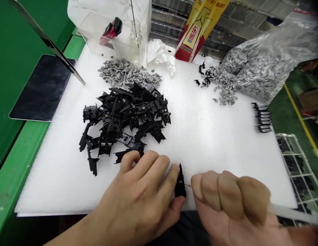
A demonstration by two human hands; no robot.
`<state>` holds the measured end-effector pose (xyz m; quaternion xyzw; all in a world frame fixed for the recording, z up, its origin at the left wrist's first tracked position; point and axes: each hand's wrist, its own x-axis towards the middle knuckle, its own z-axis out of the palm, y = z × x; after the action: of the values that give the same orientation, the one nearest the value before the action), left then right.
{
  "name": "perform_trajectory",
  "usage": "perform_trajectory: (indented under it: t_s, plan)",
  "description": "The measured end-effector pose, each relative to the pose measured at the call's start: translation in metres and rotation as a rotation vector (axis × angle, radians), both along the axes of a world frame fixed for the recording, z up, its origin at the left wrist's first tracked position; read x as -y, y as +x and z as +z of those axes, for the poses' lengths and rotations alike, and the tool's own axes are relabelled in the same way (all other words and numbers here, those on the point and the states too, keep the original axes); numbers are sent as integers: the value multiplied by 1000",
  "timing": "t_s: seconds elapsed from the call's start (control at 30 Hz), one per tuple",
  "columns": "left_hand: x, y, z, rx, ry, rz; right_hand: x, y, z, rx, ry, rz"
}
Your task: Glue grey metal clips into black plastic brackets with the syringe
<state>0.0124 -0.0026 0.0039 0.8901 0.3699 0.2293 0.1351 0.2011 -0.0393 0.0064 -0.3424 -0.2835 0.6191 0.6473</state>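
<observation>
My left hand (140,194) pinches a small black plastic part (179,181) between forefinger and thumb, near the front edge of the white foam mat (212,136). My right hand (230,198) is curled in a fist around a thin white stick (289,212), whose fine tip (189,185) points at the black part. Just behind my left hand lies a pile of black plastic parts (125,119). Beyond it sits a heap of small grey metal clips (125,71).
A clear bag of grey clips (266,61) lies at the back right, a row of finished black parts (263,118) beside it. A wire basket (299,171) stands at right. A dark tablet (43,89) rests on the green bench at left. A clear box, crumpled tissue and a red-yellow package stand behind.
</observation>
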Motion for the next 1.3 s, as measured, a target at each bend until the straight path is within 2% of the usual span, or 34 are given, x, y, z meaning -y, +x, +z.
perform_trajectory:
  t_s: [0.13, 0.3, 0.47, 0.7, 0.87, 1.03, 1.17, 1.3]
  plan:
    - [0, 0, -1, 14, 0, -7, -3, 7, -10, -134, 38, 100]
    - [0, 1, -2, 11, -5, -5, -6, 2, -1, -115, -53, 48]
    - [-2, 0, -1, -2, 1, -16, -11, -1, 7, -77, -79, 101]
    - [0, 0, -1, 1, 4, -11, -12, 0, 7, -29, -49, 116]
    - [0, 1, 0, 9, 2, -1, -9, 0, 7, -41, -104, 102]
    - [-1, 1, 1, 3, -10, -4, -8, 0, 6, -34, -38, 98]
    - [-1, 0, 0, 10, -8, -8, -7, 1, 6, -51, -119, 77]
    - [0, 0, -2, 10, -5, -6, -6, 2, 3, -8, -25, 94]
